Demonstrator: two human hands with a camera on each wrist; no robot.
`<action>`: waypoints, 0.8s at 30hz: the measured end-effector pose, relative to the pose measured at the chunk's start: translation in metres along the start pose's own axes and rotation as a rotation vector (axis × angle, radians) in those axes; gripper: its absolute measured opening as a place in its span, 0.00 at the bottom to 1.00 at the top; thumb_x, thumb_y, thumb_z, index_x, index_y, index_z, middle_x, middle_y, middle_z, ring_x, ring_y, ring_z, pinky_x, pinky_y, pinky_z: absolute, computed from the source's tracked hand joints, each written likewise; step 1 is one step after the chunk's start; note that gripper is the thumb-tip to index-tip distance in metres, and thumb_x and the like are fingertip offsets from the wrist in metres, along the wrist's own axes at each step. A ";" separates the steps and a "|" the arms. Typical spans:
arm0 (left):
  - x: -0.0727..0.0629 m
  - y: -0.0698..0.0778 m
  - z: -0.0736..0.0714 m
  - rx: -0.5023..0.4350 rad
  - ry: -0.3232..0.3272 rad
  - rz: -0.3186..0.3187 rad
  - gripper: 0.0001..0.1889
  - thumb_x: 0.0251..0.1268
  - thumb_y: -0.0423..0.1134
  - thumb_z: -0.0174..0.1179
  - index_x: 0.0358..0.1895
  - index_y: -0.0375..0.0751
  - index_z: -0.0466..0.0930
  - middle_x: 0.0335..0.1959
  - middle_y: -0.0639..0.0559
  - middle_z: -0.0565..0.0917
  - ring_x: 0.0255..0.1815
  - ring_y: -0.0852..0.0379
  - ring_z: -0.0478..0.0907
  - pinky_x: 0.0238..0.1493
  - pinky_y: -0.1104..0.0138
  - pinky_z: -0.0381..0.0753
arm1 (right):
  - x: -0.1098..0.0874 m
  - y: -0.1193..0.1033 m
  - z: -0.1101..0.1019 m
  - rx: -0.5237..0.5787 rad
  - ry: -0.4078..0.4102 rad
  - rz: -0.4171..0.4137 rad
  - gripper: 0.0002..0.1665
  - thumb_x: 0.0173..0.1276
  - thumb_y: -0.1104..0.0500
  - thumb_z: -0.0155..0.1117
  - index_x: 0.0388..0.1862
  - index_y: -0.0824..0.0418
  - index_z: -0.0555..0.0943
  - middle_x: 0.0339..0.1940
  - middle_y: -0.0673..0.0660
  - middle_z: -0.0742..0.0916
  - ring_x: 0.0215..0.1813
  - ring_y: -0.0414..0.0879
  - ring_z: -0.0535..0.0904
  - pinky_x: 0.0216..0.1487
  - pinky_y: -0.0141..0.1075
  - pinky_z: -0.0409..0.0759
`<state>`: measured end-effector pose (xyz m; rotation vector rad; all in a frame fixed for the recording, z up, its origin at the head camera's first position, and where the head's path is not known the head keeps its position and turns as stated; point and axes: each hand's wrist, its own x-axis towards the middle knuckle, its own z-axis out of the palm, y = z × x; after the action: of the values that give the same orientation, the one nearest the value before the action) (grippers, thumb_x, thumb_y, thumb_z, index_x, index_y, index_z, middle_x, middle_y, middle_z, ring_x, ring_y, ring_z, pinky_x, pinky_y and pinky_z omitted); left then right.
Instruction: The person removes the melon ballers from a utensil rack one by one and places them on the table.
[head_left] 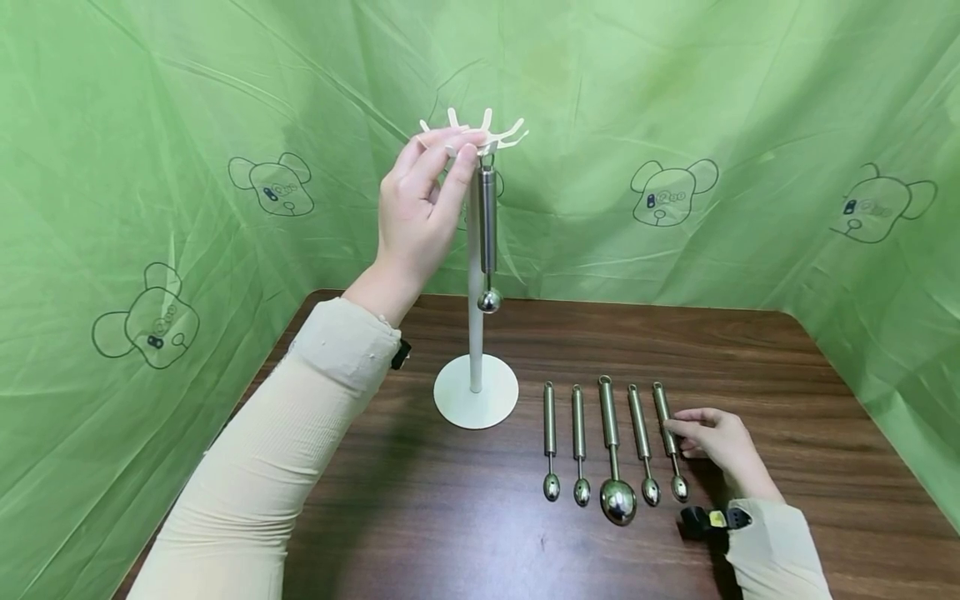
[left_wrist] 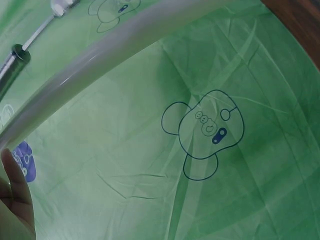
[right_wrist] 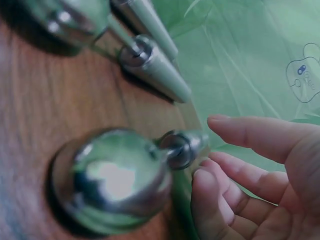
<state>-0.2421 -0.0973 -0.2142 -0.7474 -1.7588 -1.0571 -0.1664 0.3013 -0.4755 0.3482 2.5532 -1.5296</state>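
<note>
My raised left hand (head_left: 423,183) pinches the white rim of a hook rack (head_left: 513,133) on a tall post (head_left: 476,333) with a round base. From a hook beside its thumb hangs a steel melon baller (head_left: 488,221), scoop down. On the dark wood table several more steel scoops lie in a row, bowls toward me; the middle scoop (head_left: 618,500) is the largest. My right hand (head_left: 723,442) is at the rightmost melon baller (head_left: 663,412), fingertips right at its handle. In the right wrist view the fingers (right_wrist: 250,132) are loosely spread beside that handle.
Green cloth (head_left: 570,75) printed with bear faces encloses the table (head_left: 420,517) at the back and both sides. The rack's white base (head_left: 476,412) stands left of the row of scoops.
</note>
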 end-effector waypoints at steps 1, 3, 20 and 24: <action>0.000 0.000 0.000 0.000 0.000 0.001 0.14 0.75 0.42 0.54 0.50 0.41 0.87 0.53 0.45 0.84 0.35 0.56 0.72 0.29 0.74 0.67 | 0.000 -0.001 0.000 0.019 0.007 -0.009 0.31 0.67 0.53 0.69 0.56 0.77 0.76 0.27 0.46 0.86 0.27 0.40 0.83 0.32 0.35 0.85; 0.000 0.000 0.000 0.003 -0.001 0.002 0.14 0.75 0.42 0.54 0.50 0.41 0.87 0.53 0.45 0.84 0.36 0.56 0.73 0.29 0.74 0.68 | -0.001 -0.004 -0.001 0.057 0.032 -0.033 0.30 0.67 0.54 0.68 0.56 0.78 0.75 0.27 0.44 0.86 0.26 0.39 0.83 0.32 0.34 0.85; 0.000 0.000 0.000 0.013 0.000 0.003 0.14 0.75 0.43 0.54 0.50 0.41 0.87 0.53 0.45 0.84 0.36 0.55 0.73 0.28 0.74 0.68 | -0.020 -0.061 0.002 0.560 0.173 -0.257 0.06 0.65 0.64 0.70 0.35 0.52 0.86 0.30 0.45 0.89 0.25 0.40 0.86 0.32 0.32 0.86; 0.000 0.000 0.000 0.013 0.001 0.005 0.14 0.75 0.43 0.54 0.50 0.42 0.87 0.53 0.45 0.84 0.36 0.55 0.73 0.28 0.74 0.68 | -0.024 -0.075 0.004 0.547 0.151 -0.284 0.05 0.65 0.63 0.70 0.37 0.53 0.86 0.30 0.45 0.89 0.27 0.40 0.87 0.33 0.32 0.86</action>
<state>-0.2421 -0.0977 -0.2142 -0.7427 -1.7602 -1.0419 -0.1632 0.2608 -0.4075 0.1625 2.3191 -2.3912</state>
